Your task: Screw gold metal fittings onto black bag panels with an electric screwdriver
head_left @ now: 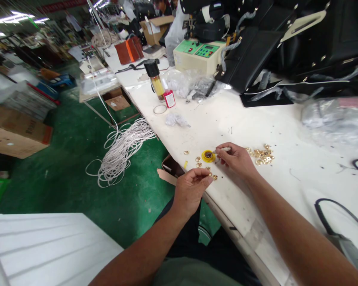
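Note:
My left hand [191, 188] is closed at the table's near edge, thumb and forefinger pinching a small gold metal piece [214, 177]. My right hand [234, 158] is closed round a pale, pen-like tool [226, 149], whose tip points toward a small round yellow dish [208, 156]. Dark contents sit in the middle of the dish. Several loose gold pieces [198, 159] lie left of the dish, and a heap of gold hardware [264, 155] lies just right of my right hand.
A red-labelled bottle [169, 98] and a black-capped bottle [157, 83] stand farther back, near a green-topped machine [197, 57]. Black bags [252, 51] fill the back right. A corded grey device [347, 252] lies at lower right. Coiled white cord [123, 153] covers floor at left.

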{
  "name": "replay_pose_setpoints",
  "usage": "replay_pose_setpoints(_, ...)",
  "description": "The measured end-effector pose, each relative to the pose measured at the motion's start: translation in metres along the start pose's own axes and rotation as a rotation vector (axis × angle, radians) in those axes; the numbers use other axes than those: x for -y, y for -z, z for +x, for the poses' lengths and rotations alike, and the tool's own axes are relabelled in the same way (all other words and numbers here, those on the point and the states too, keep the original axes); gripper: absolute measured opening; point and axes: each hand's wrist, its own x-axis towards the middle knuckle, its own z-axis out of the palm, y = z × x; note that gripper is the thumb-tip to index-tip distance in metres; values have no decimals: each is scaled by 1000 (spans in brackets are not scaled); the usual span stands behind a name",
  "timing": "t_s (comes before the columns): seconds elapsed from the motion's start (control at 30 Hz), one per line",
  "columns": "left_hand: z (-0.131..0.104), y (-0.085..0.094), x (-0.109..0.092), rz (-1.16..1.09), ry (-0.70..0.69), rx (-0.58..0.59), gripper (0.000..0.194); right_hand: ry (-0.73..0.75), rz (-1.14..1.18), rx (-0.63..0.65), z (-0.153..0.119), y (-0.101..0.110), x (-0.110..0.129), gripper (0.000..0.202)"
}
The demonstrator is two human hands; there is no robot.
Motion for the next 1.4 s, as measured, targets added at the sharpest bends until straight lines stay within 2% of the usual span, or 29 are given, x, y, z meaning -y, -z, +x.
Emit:
replay_pose_setpoints(0.17,3,2,-2,19,-20,-26,24,15,212,-72,-1,5,3,38)
replay_pose_setpoints(0.33,10,6,0,-9,-61,-43,30,50,367,-4,-5,4,11,32)
replay_pose_setpoints(0.47,15,7,2,-46,-119,-49,42,84,363,71,-12,-1,19,33)
replay_pose_setpoints(0.7,16,9,-1,9,-175,-49,46,97,317,126,-20,-7,29,35)
replay_pose_setpoints(0.97,14,12,3,27,-168,-40,47,126,300,141,-23,-8,31,31)
replay_pose_setpoints(1.4,14,7,-4,-31,-135,-53,44,146,264,164,-24,-7,33,27)
